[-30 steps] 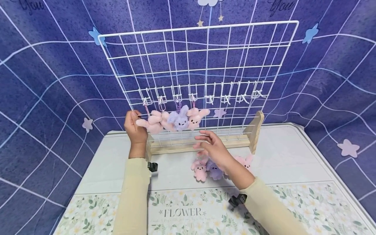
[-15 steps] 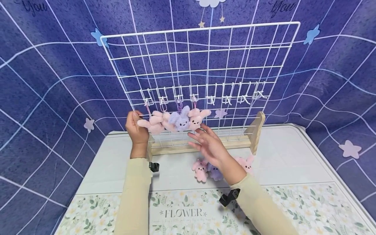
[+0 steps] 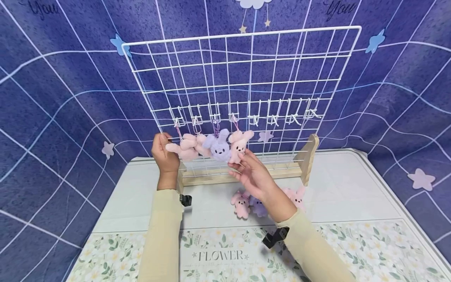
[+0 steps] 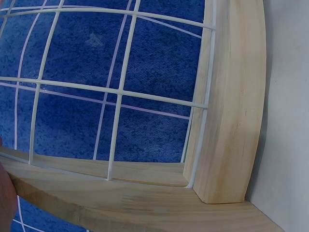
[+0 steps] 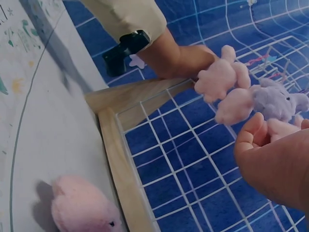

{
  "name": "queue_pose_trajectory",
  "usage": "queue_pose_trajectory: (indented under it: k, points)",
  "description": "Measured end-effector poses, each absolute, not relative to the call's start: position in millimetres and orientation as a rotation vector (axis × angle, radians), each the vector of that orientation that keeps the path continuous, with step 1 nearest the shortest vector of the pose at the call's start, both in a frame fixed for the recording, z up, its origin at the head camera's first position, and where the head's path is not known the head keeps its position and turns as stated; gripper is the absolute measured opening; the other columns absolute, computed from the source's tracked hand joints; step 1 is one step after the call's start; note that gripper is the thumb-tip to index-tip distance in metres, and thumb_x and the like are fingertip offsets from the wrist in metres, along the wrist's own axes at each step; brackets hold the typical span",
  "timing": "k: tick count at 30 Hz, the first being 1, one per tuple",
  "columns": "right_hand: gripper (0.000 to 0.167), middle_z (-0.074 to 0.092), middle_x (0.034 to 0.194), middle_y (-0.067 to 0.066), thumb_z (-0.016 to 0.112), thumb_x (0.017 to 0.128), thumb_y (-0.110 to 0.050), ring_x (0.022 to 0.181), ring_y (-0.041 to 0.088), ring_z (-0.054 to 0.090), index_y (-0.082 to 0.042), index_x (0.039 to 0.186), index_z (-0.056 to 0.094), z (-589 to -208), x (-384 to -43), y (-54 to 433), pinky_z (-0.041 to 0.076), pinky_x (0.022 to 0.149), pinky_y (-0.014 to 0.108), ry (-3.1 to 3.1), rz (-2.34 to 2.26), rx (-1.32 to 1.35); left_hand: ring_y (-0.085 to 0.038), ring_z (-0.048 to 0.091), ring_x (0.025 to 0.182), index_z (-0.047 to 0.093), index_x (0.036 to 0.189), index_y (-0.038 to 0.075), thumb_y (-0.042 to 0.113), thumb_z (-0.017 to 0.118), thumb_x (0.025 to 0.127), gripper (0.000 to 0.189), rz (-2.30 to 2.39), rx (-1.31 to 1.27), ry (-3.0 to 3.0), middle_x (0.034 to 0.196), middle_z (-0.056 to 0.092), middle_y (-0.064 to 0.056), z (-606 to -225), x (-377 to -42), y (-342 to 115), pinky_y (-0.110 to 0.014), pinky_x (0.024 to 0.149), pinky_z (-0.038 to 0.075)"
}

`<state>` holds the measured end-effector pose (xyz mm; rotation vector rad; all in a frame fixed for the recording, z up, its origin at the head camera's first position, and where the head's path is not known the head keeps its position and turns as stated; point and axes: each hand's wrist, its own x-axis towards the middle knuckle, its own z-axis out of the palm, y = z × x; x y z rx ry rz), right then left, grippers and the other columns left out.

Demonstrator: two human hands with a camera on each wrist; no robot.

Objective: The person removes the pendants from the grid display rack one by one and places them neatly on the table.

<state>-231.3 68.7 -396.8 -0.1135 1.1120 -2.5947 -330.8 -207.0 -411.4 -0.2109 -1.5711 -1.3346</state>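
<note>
My right hand (image 3: 254,177) pinches the lower body of a pink bunny plush keychain (image 3: 238,143), which hangs by a pink chain from a hook on the white wire grid (image 3: 239,36). Touching it on the left is a purple bunny keychain (image 3: 220,148), also hanging. Further left hang two pink bunny keychains (image 3: 186,152), partly overlapping. My left hand (image 3: 165,154) grips the grid stand's left side; the plushies partly hide its fingertips. In the right wrist view, the right hand (image 5: 275,159) covers most of the held bunny.
Wooden feet and a crossbar (image 3: 208,178) support the grid. White hooks (image 3: 273,119) continue to the right along it. In front, on the table mat (image 3: 141,211), lie a pink bunny (image 3: 241,205), a purple bunny (image 3: 258,207) and another pink one (image 3: 297,197) partly behind the right arm.
My right hand has moved up and left to the hanging pink bunny and taken hold of it; that bunny has tilted. The left hand keeps its grip on the stand's side.
</note>
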Motion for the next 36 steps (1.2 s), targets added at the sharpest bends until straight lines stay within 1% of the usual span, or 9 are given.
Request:
queue_pose_trajectory:
  k: [2, 6, 10, 13, 19, 27, 31, 34, 36]
  points:
    - [0.008, 0.066, 0.101, -0.009, 0.050, 0.110, -0.020, 0.099, 0.012, 0.062, -0.027, 0.112, 0.055, -394.4, -228.4, 70.0, 0.054, 0.090, 0.030, 1.132, -2.590, -0.122, 0.003, 0.044, 0.067, 0.057, 0.087, -0.016, 0.007, 0.042, 0.108, 0.034, -1.335, -0.211, -1.577, 0.074, 0.048, 0.018, -411.9, -330.8, -207.2, -0.016, 0.065, 0.033]
    - [0.012, 0.067, 0.100, -0.009, 0.049, 0.112, -0.021, 0.093, 0.010, 0.059, -0.026, 0.110, 0.060, -388.9, -221.7, 73.7, 0.053, 0.084, 0.028, 1.157, -2.585, -0.181, 0.003, 0.044, 0.068, 0.055, 0.088, -0.017, 0.009, 0.042, 0.109, 0.036, -1.331, -0.216, -1.581, 0.075, 0.049, 0.015, -412.7, -331.6, -208.2, -0.017, 0.067, 0.034]
    - [0.016, 0.069, 0.102, -0.008, 0.047, 0.112, -0.020, 0.093, 0.009, 0.060, -0.026, 0.113, 0.061, -383.3, -215.1, 78.5, 0.053, 0.084, 0.027, 1.174, -2.574, -0.264, 0.003, 0.045, 0.069, 0.054, 0.088, -0.018, 0.010, 0.042, 0.108, 0.037, -1.327, -0.226, -1.580, 0.077, 0.050, 0.012, -412.5, -332.0, -208.5, -0.017, 0.068, 0.035]
    - [0.016, 0.069, 0.103, -0.009, 0.046, 0.112, -0.020, 0.093, 0.009, 0.060, -0.026, 0.115, 0.061, -379.2, -210.6, 81.7, 0.053, 0.085, 0.027, 1.193, -2.564, -0.321, 0.003, 0.044, 0.070, 0.054, 0.088, -0.019, 0.009, 0.042, 0.108, 0.037, -1.321, -0.225, -1.577, 0.075, 0.049, 0.014, -412.6, -331.9, -208.5, -0.017, 0.068, 0.035]
    - [0.020, 0.069, 0.104, -0.007, 0.043, 0.112, -0.017, 0.092, 0.009, 0.061, -0.023, 0.123, 0.058, -372.0, -202.8, 85.2, 0.053, 0.082, 0.026, 1.250, -2.557, -0.396, 0.003, 0.044, 0.069, 0.056, 0.087, -0.013, 0.007, 0.042, 0.109, 0.033, -1.309, -0.217, -1.576, 0.074, 0.048, 0.019, -411.7, -330.9, -207.8, -0.016, 0.069, 0.035]
    - [0.024, 0.067, 0.108, -0.005, 0.047, 0.104, -0.008, 0.093, 0.010, 0.065, -0.017, 0.126, 0.053, -371.0, -196.1, 88.2, 0.055, 0.081, 0.027, 1.412, -2.508, -0.476, 0.003, 0.043, 0.067, 0.058, 0.087, -0.013, 0.006, 0.042, 0.108, 0.032, -1.310, -0.210, -1.575, 0.073, 0.047, 0.017, -411.8, -330.2, -207.4, -0.015, 0.067, 0.033]
    - [0.032, 0.065, 0.114, -0.004, 0.051, 0.100, -0.005, 0.096, 0.010, 0.067, -0.017, 0.130, 0.049, -375.2, -193.8, 88.5, 0.057, 0.081, 0.028, 1.499, -2.482, -0.503, 0.004, 0.043, 0.065, 0.058, 0.087, -0.013, 0.008, 0.042, 0.108, 0.033, -1.318, -0.211, -1.579, 0.072, 0.046, 0.017, -410.8, -329.6, -207.6, -0.015, 0.065, 0.033]
    - [0.036, 0.064, 0.113, -0.004, 0.054, 0.097, -0.002, 0.093, 0.011, 0.067, -0.017, 0.129, 0.050, -379.7, -192.7, 88.2, 0.057, 0.079, 0.027, 1.583, -2.454, -0.477, 0.005, 0.043, 0.066, 0.058, 0.087, -0.014, 0.007, 0.042, 0.108, 0.033, -1.316, -0.198, -1.584, 0.074, 0.047, 0.018, -410.7, -330.2, -207.5, -0.015, 0.066, 0.033]
    - [0.035, 0.065, 0.110, -0.004, 0.056, 0.094, 0.000, 0.091, 0.011, 0.068, -0.018, 0.125, 0.052, -383.1, -192.2, 87.6, 0.057, 0.077, 0.027, 1.653, -2.415, -0.436, 0.006, 0.042, 0.066, 0.057, 0.088, -0.016, 0.005, 0.041, 0.108, 0.033, -1.314, -0.183, -1.586, 0.074, 0.046, 0.019, -411.1, -330.7, -207.1, -0.014, 0.066, 0.032]
